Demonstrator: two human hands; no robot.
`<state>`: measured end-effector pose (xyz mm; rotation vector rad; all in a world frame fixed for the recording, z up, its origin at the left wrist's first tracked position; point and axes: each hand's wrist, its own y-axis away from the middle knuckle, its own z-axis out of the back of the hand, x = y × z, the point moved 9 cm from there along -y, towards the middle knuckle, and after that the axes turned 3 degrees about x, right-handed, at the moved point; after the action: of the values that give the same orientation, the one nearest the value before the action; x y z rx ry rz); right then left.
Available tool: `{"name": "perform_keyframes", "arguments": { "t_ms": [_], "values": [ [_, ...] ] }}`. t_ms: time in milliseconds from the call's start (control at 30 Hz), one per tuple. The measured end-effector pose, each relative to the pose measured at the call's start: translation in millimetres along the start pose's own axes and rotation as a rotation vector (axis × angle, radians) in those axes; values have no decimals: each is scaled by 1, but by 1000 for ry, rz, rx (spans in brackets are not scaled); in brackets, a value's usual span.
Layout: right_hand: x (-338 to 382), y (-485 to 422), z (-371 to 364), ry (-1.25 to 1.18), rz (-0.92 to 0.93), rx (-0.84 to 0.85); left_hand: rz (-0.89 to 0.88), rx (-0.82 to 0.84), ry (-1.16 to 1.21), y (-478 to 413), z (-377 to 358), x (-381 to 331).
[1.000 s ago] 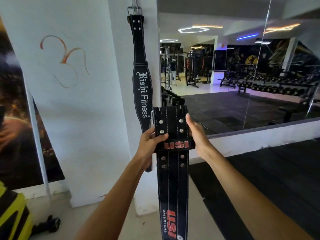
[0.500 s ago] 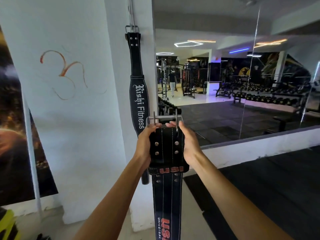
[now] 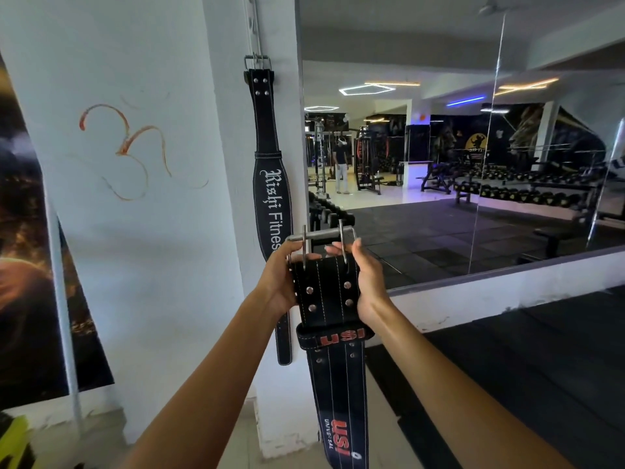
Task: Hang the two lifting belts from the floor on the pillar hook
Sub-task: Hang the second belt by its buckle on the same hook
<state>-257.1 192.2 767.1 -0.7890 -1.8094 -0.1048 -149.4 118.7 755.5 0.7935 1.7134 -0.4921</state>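
Belts number 2 in view, both black. Furthest left, a dark poster [image 3: 30,265] covers part of the white wall, beside an orange painted symbol [image 3: 125,150]. On the white pillar [image 3: 233,184], the "Rishi Fitness" belt [image 3: 270,184] hangs straight down by its metal buckle [image 3: 257,61] from a fitting near the top; the hook itself is too small to make out. Its lower tail passes behind the left hand [image 3: 279,286].

That left hand is closed on the left edge of the USI belt [image 3: 326,292], thumb at the front near the top. The belt is held upright in front of the pillar's corner, its steel 2-prong buckle [image 3: 321,236] raised at the top and its long end dropping down past the red "USI" loop toward the floor. The right hand [image 3: 370,286] clamps the belt's right edge, fingertips touching the buckle frame.

To the right, a large wall mirror [image 3: 473,147] reflects gym machines and dumbbell racks.
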Motion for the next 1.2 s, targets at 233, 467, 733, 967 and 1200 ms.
{"name": "perform_keyframes", "arguments": {
  "t_ms": [233,467,733,967,1200],
  "values": [
    [-1,-4,3,35,13,-32,108,-35,-30,-16,8,11],
    [-7,-16,19,-7,-34,-34,-45,98,-164,-21,-4,10],
    [-27,-27,20,122,-190,-85,-698,-599,-354,7,5,-18],
    [-29,-57,18,205,-221,89,-644,-692,-381,-25,16,-23],
    [-22,-107,-12,182,-108,329,-714,-756,-370,-57,35,-54]
  ]
}}
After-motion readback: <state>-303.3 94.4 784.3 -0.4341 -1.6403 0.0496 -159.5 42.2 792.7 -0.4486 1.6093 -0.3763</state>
